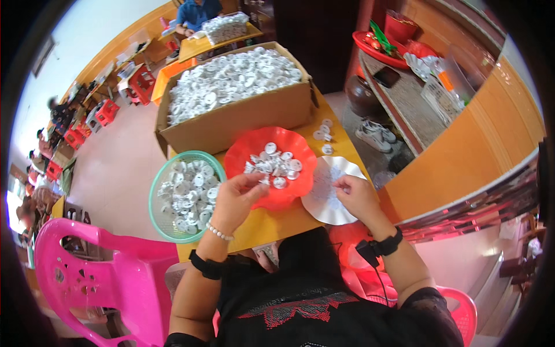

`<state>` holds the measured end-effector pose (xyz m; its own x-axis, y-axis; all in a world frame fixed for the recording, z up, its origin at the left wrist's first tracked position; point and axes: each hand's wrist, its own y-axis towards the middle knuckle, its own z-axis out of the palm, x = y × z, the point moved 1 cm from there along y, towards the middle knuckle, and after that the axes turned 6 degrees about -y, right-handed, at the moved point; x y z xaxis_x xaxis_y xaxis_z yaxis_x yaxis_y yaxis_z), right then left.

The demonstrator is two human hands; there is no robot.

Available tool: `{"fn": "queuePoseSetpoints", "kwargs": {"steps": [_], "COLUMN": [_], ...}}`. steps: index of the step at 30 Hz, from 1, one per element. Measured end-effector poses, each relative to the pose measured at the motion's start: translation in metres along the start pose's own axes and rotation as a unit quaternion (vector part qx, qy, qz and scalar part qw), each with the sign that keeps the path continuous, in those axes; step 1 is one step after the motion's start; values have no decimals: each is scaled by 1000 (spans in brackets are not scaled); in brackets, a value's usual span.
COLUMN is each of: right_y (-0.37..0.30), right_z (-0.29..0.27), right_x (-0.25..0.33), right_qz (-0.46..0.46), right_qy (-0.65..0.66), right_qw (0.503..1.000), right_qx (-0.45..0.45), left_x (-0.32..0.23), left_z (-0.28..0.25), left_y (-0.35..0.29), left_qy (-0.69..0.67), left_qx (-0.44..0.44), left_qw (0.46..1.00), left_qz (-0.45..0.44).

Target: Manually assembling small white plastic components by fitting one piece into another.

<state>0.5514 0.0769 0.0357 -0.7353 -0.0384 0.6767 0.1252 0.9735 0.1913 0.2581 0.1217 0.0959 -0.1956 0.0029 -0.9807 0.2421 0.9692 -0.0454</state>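
Note:
My left hand (237, 199) is over the near left rim of a red scalloped plate (240, 151). Its thumb and forefinger close on a small white round part (265, 180). More such white parts (279, 165) lie loose in that plate. To the right, my right hand (356, 198) hovers over a white scalloped plate (328, 213) strewn with tiny pale bits. Its fingertips are pinched together; what they hold, if anything, is too small to make out. Beside my left hand stands a green mesh basket (155, 199) heaped with white parts.
A large cardboard box (243, 118) full of white parts stands at the table's far side. Several loose parts (325, 134) lie right of it on the yellow table (341, 124). A pink chair (115, 272) is at my left, a stone ledge (399, 95) at right. Another person (196, 13) sits beyond.

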Motion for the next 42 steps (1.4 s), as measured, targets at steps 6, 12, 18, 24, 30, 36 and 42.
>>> {"fn": "queuePoseSetpoints", "kwargs": {"steps": [6, 12, 18, 24, 30, 36, 42], "right_y": [-2, -4, -9, -25, -35, -35, -34], "right_z": [-6, -17, -41, -59, -61, -49, -48], "right_x": [6, 21, 55, 127, 156, 164, 167], "right_qz": [15, 38, -9, 43, 56, -20, -96], "right_qy": [-18, -17, 105, 505, 516, 462, 375], "right_qw": [1000, 999, 994, 849, 828, 874, 917], "right_qx": [17, 15, 10, 150, 212, 150, 96], "left_x": [-7, -15, -25, -30, -35, -32, -32], "left_z": [-6, -1, 14, 30, 35, 30, 30], "left_y": [-38, -57, -62, -68, -75, -79, -77], "left_qy": [-500, -577, -569, -526, -521, -524, -516], "left_qx": [122, 208, 239, 210, 165, 137, 125], "left_qw": [848, 784, 784, 824, 837, 840, 846], "left_qz": [-125, -97, -69, -32, 5, 34, 48]}}
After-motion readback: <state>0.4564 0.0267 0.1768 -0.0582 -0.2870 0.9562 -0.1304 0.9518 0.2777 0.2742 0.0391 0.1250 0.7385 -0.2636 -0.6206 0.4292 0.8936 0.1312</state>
